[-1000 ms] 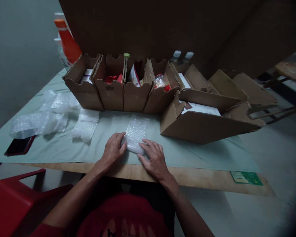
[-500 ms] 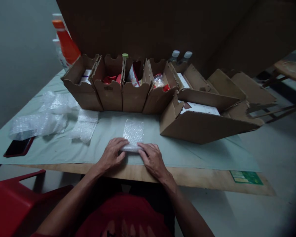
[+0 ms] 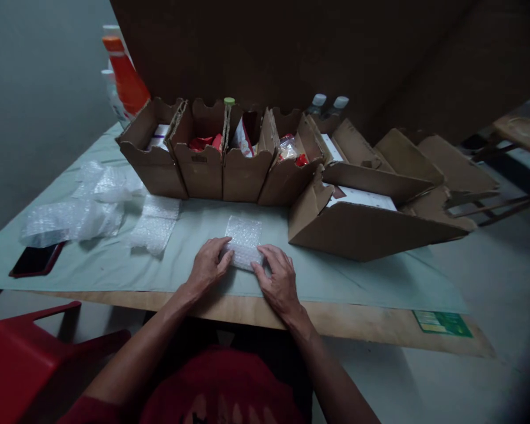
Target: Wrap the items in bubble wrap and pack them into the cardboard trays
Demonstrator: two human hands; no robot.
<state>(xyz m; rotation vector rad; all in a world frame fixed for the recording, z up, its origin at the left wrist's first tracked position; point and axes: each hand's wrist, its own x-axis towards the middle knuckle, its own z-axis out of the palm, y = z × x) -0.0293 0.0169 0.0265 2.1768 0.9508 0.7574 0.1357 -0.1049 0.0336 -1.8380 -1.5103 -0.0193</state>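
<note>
A small sheet of bubble wrap (image 3: 244,231) lies on the cloth in front of me, its near part folded over into a thick flat roll. Whether anything is inside the fold I cannot tell. My left hand (image 3: 208,263) grips the left end of the fold between thumb and fingers. At the right end, my right hand (image 3: 279,280) does the same, fingers curved over the top and thumb at the near side. More bubble wrap (image 3: 155,224) lies flat to the left, beside a looser crumpled heap of bubble wrap (image 3: 73,221).
Cardboard bins (image 3: 201,176) holding packets and boxes line the back. Another cardboard bin (image 3: 357,232) with a white box inside lies angled at right. A phone (image 3: 36,260) rests at left, near a red stool (image 3: 30,353). Bottles (image 3: 126,76) stand behind, and a green packet (image 3: 442,324) sits at the right edge.
The near part of the bubble wrap has been turned further over, away from me, and shows a wider folded face. Both hands have shifted slightly with it. The whole view has moved a little.
</note>
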